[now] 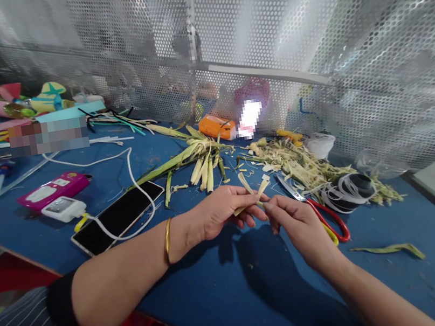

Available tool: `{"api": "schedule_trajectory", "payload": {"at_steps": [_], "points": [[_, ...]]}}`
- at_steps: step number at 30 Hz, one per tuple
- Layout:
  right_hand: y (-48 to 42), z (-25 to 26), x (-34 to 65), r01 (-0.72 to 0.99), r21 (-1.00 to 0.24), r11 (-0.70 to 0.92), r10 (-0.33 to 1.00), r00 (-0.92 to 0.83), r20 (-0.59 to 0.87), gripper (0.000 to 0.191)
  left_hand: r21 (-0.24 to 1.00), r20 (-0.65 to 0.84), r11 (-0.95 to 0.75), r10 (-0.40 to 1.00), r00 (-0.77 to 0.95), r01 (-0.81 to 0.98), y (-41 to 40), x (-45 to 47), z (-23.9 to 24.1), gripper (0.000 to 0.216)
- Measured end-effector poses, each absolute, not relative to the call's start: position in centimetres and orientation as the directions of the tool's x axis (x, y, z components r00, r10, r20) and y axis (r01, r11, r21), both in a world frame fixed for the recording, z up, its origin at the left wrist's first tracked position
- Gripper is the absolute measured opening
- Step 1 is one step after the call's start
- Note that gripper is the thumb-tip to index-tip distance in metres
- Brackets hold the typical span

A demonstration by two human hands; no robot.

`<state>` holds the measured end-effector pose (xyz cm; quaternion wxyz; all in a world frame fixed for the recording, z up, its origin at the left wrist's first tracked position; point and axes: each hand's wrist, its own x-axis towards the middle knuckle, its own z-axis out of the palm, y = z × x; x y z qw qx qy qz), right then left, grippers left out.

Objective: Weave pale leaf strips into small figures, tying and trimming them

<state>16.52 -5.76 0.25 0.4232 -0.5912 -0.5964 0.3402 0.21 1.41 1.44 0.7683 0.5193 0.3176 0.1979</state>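
Pale leaf strips [262,187], crossed over one another, stick up from between my fingers at the middle of the head view. My left hand [224,208], with a gold bangle on the wrist, pinches the strips between thumb and fingers. Meeting it from the right, my right hand [293,219] pinches the lower ends with its fingertips. Just behind the right hand lie red-handled scissors [339,224], partly hidden by it. A bunch of green and pale leaf stalks [203,154] rests beyond the left hand.
Leaf scraps [295,165] are heaped at the back right beside a roll of white cord [347,192]. A phone [119,216], a white cable and a magenta device [55,188] lie left. An orange box [217,127] stands near the perforated silver sheet [254,26]. A loose leaf [389,249] lies right.
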Motion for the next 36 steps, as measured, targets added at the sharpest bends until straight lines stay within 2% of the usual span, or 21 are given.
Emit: {"api": "schedule_trajectory", "payload": {"at_steps": [4,7,9,12,15,17,19,21,23,25,27,29,31,36], "points": [[-5.8,0.0,16.5,0.454,-0.885,0.102,0.992,0.016,0.123,0.035,0.947,-0.238,0.319,0.651,0.721,0.024,1.1,0.3,1.4,0.018],[-6.1,0.0,16.2,0.565,-0.808,0.17,0.98,-0.011,0.198,0.033,0.962,-0.199,0.273,0.711,0.675,-0.003,0.6,0.7,1.2,0.014],[-6.3,0.0,15.9,0.667,-0.688,0.285,0.941,-0.059,0.332,0.031,0.964,-0.195,0.267,0.752,0.629,-0.021,0.2,1.0,1.0,0.011],[-6.7,-0.2,15.1,0.785,-0.42,0.454,0.828,-0.198,0.525,0.03,0.979,-0.15,0.2,0.808,0.569,-0.027,-0.1,1.4,0.4,0.009],[-6.8,-0.5,14.6,0.851,-0.234,0.47,0.772,-0.268,0.576,0.031,0.99,-0.085,0.129,0.849,0.521,-0.048,-0.1,1.6,-0.3,0.008],[-6.8,-0.7,14.7,0.873,-0.211,0.44,0.782,-0.257,0.567,0.031,0.984,-0.102,0.164,0.84,0.532,-0.071,0.2,1.6,-0.5,0.009],[-6.7,-0.8,15.1,0.866,-0.313,0.39,0.831,-0.184,0.526,0.034,0.972,-0.151,0.225,0.813,0.562,-0.064,0.4,1.5,-0.3,0.014],[-6.4,-0.7,15.7,0.79,-0.555,0.259,0.908,-0.004,0.418,0.041,0.965,-0.197,0.261,0.806,0.558,-0.038,0.6,1.4,0.1,0.02],[-6.0,-0.6,16.5,0.579,-0.811,0.086,0.949,0.199,0.243,0.046,0.96,-0.225,0.278,0.809,0.542,-0.017,0.6,1.2,0.7,0.022],[-5.4,-0.6,17.0,0.307,-0.952,-0.011,0.947,0.308,0.088,0.045,0.96,-0.236,0.281,0.802,0.548,0.001,0.6,1.1,1.0,0.024],[-4.9,-0.6,17.3,0.102,-0.994,-0.034,0.949,0.315,0.0,0.041,0.962,-0.236,0.273,0.784,0.574,0.022,0.5,1.1,1.0,0.028],[-4.7,-0.6,17.3,-0.006,-0.999,-0.051,0.962,0.269,-0.051,0.038,0.968,-0.227,0.245,0.772,0.594,0.051,0.5,1.1,0.9,0.031],[-4.7,-0.6,17.1,-0.028,-0.998,-0.059,0.972,0.226,-0.064,0.034,0.975,-0.215,0.205,0.772,0.598,0.086,0.4,1.1,0.7,0.031],[-5.0,-0.7,16.7,0.083,-0.997,-0.007,0.969,0.247,0.014,0.028,0.98,-0.2,0.159,0.783,0.588,0.122,0.3,1.3,0.2,0.031]]}}
